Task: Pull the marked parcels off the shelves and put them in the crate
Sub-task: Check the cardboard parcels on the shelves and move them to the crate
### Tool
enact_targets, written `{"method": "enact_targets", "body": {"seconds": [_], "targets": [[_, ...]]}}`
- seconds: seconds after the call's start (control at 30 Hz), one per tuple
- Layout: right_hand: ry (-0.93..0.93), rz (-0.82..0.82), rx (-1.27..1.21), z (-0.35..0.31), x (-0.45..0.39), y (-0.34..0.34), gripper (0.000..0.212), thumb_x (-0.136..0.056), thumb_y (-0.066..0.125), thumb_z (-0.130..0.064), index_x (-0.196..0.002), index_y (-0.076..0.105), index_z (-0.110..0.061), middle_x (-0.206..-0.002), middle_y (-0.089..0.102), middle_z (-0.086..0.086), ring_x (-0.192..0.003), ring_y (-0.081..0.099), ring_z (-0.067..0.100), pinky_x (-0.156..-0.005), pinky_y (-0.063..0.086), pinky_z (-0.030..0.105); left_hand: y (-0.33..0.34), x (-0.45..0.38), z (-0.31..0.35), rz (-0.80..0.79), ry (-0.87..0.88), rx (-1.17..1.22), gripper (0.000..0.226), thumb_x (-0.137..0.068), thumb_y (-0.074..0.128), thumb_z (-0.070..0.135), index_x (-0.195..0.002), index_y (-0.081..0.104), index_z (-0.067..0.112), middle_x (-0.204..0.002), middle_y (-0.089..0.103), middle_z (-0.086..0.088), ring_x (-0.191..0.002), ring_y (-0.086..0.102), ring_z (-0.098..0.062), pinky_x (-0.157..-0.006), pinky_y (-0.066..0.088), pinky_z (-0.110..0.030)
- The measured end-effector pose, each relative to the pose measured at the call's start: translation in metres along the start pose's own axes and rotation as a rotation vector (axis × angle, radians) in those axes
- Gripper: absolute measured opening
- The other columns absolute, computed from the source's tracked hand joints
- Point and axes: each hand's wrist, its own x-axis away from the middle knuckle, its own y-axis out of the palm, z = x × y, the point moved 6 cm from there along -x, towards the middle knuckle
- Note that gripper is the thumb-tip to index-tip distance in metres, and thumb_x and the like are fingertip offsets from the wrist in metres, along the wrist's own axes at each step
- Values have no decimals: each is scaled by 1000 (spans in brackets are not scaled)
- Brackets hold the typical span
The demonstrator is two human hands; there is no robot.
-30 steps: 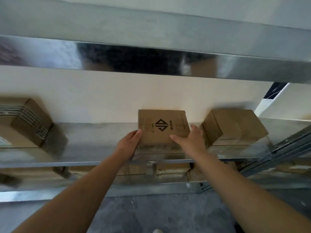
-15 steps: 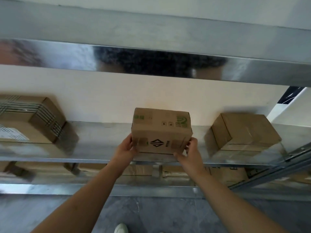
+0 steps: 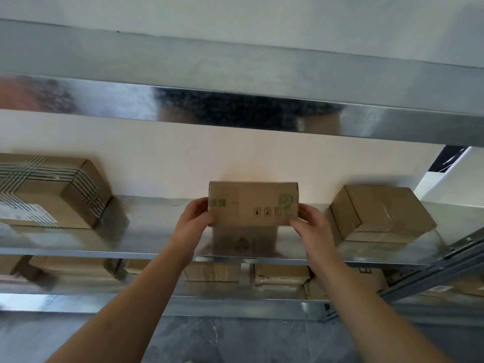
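Note:
A small cardboard parcel (image 3: pixel 252 204) with green print and small black handling symbols on its near face is held just above the steel shelf (image 3: pixel 157 231). My left hand (image 3: pixel 193 221) grips its left end and my right hand (image 3: pixel 311 226) grips its right end, fingers curled round the edges. The black diamond mark seen earlier is turned out of sight; a faint reflection of it shows on the shelf below the parcel. No crate is in view.
A plain cardboard box (image 3: pixel 379 213) sits on the same shelf to the right, a taped and labelled box (image 3: pixel 49 192) to the left. More boxes (image 3: pixel 282 275) lie on the lower shelf. A steel shelf edge (image 3: pixel 235 111) runs overhead. Grey floor (image 3: pixel 235 339) lies below.
Both hands have lifted the parcel off the shelf and tipped it, so the face with the diamond mark has rotated down out of view and the green-printed face now faces me.

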Motion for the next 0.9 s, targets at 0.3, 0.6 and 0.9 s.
{"method": "enact_targets", "body": {"seconds": [0.3,0.6,0.9], "targets": [[88,-85,88,32,20,9,41,-87,64,3,-118,53,-20,-110,65,-4,-102,62,9,-62,54,13,-8,3,-35,-47,-11,-255,58,-86,60,-13,-118,40,31,-135,54,-4,-129,50,-24,-103,48,-50],[174,-105,-19,43,30,19,23,-97,56,-30,-111,58,-12,-108,65,5,-101,63,18,-80,52,25,-3,11,-49,-93,-115,-95,51,-92,63,36,-131,30,31,-126,46,2,-114,49,-19,-93,43,-34],[135,-362,137,34,22,28,121,-76,82,-7,-147,-3,-53,-109,74,5,-104,69,16,-96,50,39,-8,1,-11,48,147,-38,52,-84,72,34,-126,43,42,-125,52,6,-114,53,-15,-94,50,-38]]}}
